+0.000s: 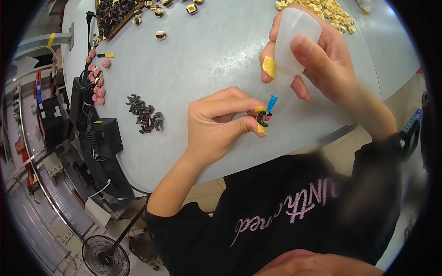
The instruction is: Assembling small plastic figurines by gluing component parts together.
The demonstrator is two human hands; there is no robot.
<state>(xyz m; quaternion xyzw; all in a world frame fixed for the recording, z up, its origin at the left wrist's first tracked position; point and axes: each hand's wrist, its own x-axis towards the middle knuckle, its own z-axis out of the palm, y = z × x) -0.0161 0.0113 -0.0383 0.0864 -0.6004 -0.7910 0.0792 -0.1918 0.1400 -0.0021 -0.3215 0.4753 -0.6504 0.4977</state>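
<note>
My left hand [212,123] pinches a small black curved piece [263,120] between thumb and forefinger, whose tips are wrapped in yellow tape. Above it, my right hand [329,62] grips a translucent white squeeze bottle [292,43] tipped downward. Its blue needle nozzle [272,103] points at the black piece and appears to touch it; the exact contact is too small to tell. Yellow tape also covers a finger of my right hand. To the left of my left hand lies a loose group of similar black curved pieces [143,112], some showing pink.
A tray of dark pieces [113,18] stands at the far left, with several yellow-black-pink assembled pieces [160,35] beside it. Pink bumpy balls [99,90] line the left edge near a yellow-black cutter [105,55] and a black power box [105,136]. Yellow pieces [336,16] are heaped far right.
</note>
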